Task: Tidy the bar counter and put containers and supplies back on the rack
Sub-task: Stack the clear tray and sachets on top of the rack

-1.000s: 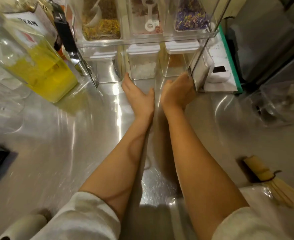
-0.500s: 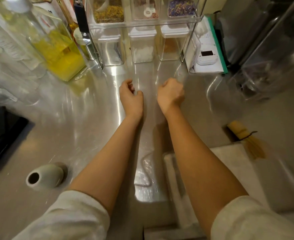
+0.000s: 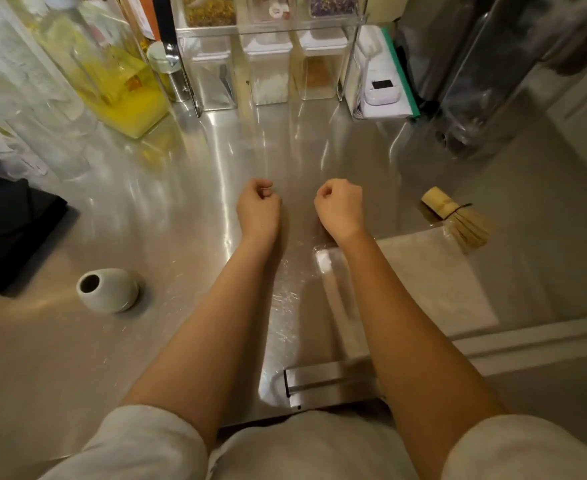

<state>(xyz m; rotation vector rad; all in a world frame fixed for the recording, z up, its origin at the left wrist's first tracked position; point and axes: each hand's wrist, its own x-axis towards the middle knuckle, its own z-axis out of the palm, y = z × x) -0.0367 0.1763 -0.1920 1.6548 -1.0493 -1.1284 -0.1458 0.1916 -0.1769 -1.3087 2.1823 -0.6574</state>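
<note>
Counter: stainless steel counter [image 3: 188, 209] is seen from above, with the clear rack [image 3: 271, 29] set at its far edge.
Rack: three lidded clear containers are lined up under its shelf: an apparently empty one [image 3: 212, 81] at the left, one with white contents [image 3: 270, 77] in the middle, one with orange-brown contents [image 3: 316, 72] at the right.
Left hand: the left hand [image 3: 258, 209] is held over the counter, well in front of the rack; its fingers are curled in and nothing is held.
Right hand: the right hand [image 3: 340, 206] is held just beside the left, in front of the rack; its fingers are closed into a loose fist and nothing is held.
Yellow bottle: a bottle of yellow liquid [image 3: 119, 84] is placed left of the rack.
Ceramic holder: a small white ceramic holder [image 3: 107, 289] is laid on its side, well in front and left of the rack.
Whisk: a bamboo whisk [image 3: 458, 220] is laid on the counter, front-right of the rack.
White device: a small white device [image 3: 382, 91] is placed just right of the rack.
</note>
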